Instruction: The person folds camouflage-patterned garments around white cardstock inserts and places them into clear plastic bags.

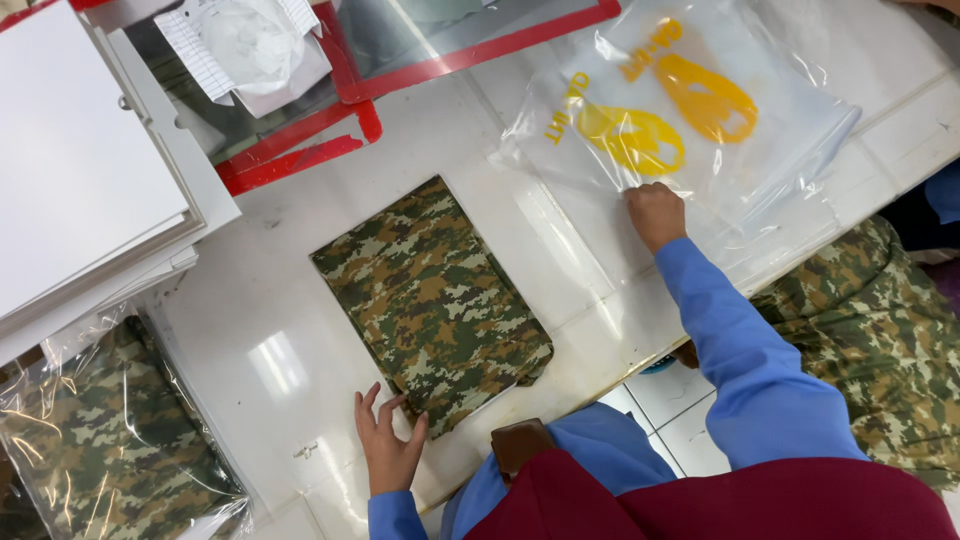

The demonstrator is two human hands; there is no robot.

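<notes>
Left hand [388, 445] rests on the table [270, 350], fingers spread, touching the camouflage cloth [432, 300]. Right hand [655, 213], fingers curled together, presses a clear bag [690, 110]; whether it pinches it, I cannot tell.

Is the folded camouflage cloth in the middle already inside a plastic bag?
No, the folded camouflage cloth lies bare on the white table, apart from the clear plastic bag.

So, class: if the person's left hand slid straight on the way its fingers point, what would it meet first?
The left hand points up the table, with its fingertips already at the near edge of the folded camouflage cloth, so the cloth comes first. Whether they actually touch it is hard to tell.
</notes>
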